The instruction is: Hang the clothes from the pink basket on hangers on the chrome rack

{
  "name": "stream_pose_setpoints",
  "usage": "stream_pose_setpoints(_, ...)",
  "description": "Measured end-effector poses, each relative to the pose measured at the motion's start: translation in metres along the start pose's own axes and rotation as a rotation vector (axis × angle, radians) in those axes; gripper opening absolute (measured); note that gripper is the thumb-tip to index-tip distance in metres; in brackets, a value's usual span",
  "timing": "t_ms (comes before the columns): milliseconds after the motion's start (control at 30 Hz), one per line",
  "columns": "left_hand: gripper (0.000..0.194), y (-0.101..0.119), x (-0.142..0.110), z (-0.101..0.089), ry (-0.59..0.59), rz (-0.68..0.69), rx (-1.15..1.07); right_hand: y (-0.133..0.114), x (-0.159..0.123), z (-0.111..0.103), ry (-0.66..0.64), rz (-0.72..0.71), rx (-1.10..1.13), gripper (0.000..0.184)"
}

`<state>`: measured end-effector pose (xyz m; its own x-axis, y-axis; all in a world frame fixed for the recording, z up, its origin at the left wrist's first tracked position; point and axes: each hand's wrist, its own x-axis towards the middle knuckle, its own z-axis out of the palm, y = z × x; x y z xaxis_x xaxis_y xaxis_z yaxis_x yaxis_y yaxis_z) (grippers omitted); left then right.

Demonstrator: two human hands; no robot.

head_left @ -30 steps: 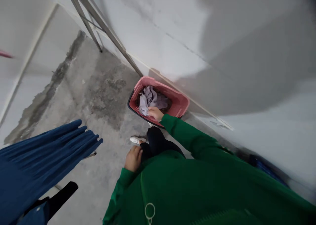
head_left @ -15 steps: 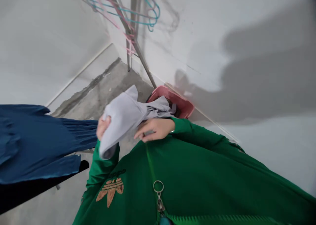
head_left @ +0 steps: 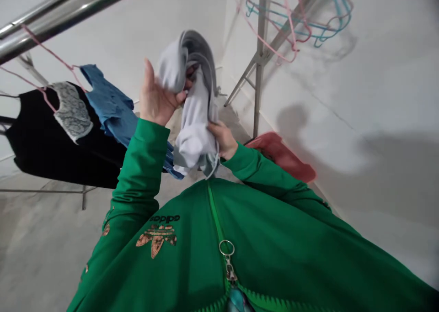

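A light grey garment point(head_left: 195, 115) hangs bunched between my hands in front of my chest, with a thin cord-like strip at its lower right. My left hand point(head_left: 160, 98) holds its upper part from the left; the thumb points up and away, and the other fingers reach in under the cloth, partly hidden. Lower down on the right side, my right hand point(head_left: 223, 139) grips the cloth with its fingers bent around the edge.
At left, a blue garment point(head_left: 109, 104), a black garment point(head_left: 37, 143) and a patterned light piece point(head_left: 71, 111) hang under a metal rail point(head_left: 78, 6). Pink and blue hangers point(head_left: 291, 24) hang from the rack upper right. A pink basket point(head_left: 288, 156) stands against the wall.
The grey garment has come away from the pink basket and up in front of me. My right hand now grips it too. The view has turned toward the rail of hanging clothes.
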<state>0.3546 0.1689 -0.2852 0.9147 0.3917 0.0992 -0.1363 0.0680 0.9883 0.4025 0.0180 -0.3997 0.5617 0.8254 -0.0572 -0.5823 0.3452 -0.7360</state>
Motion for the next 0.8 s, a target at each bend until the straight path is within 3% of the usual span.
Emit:
stream_pose_setpoints(100, 0.061, -0.040, -0.022, -0.042, 0.113, -0.023, -0.080, -0.003, 0.009, 0.007, 0.103, 0.039, 0.162, 0.033)
stream_pose_setpoints(167, 0.077, -0.077, -0.048, -0.059, 0.066, -0.059, 0.039, -0.004, 0.016, 0.009, 0.149, -0.021, 0.169, 0.037)
stream_pose_setpoints(233, 0.106, -0.111, -0.073, -0.062, -0.064, -0.059, 0.224, 0.001, 0.023, 0.012, 0.146, -0.074, 0.144, 0.040)
stream_pose_setpoints(267, 0.109, -0.124, -0.081, -0.060, -0.074, -0.020, 0.316, 0.005, 0.026, 0.013, 0.121, -0.075, 0.132, 0.041)
stream_pose_setpoints(333, 0.091, -0.140, -0.089, -0.055, 0.032, 0.102, 0.429, 0.015, 0.030, 0.018, 0.069, -0.039, 0.119, 0.042)
stream_pose_setpoints(400, 0.054, -0.143, -0.083, -0.056, 0.219, 0.176, 0.424, 0.022, 0.032, 0.020, 0.039, 0.002, 0.101, 0.040)
stream_pose_setpoints(500, 0.018, -0.131, -0.068, -0.083, 0.462, 0.180, 0.356, 0.021, 0.034, 0.017, 0.029, 0.025, 0.037, 0.034)
stream_pose_setpoints(600, 0.010, -0.109, -0.060, -0.117, 0.709, 0.244, 0.382, 0.011, 0.040, 0.006, 0.014, 0.023, -0.032, 0.029)
stream_pose_setpoints(667, 0.007, -0.096, -0.059, -0.125, 0.828, 0.309, 0.487, 0.004, 0.047, -0.004, 0.004, 0.017, -0.052, 0.029)
stream_pose_setpoints(733, 0.011, -0.090, -0.063, -0.115, 0.875, 0.374, 0.608, -0.003, 0.053, -0.013, 0.012, 0.022, -0.033, 0.031)
stream_pose_setpoints(800, 0.030, -0.094, -0.069, -0.085, 0.832, 0.427, 0.730, -0.011, 0.058, -0.018, 0.033, 0.030, 0.020, 0.032)
